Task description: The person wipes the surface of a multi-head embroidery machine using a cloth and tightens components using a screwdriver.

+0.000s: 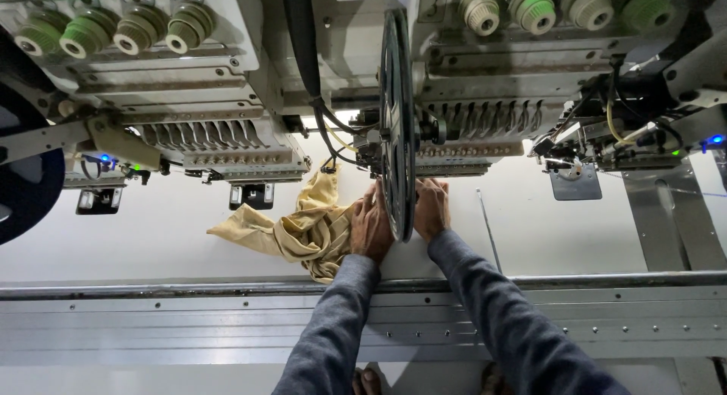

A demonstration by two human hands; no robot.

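Head view shows both hands pressed flat, fingers unclenched, on the white fabric (pixel 530 228) stretched over the tabletop — left hand (pixel 370 228) beside a crumpled tan cloth (pixel 303 232), right hand (pixel 431 208) just past a dark reel (pixel 397 122). Embroidery heads (pixel 204 130) hang above — green thread cones (pixel 83 35) on top.
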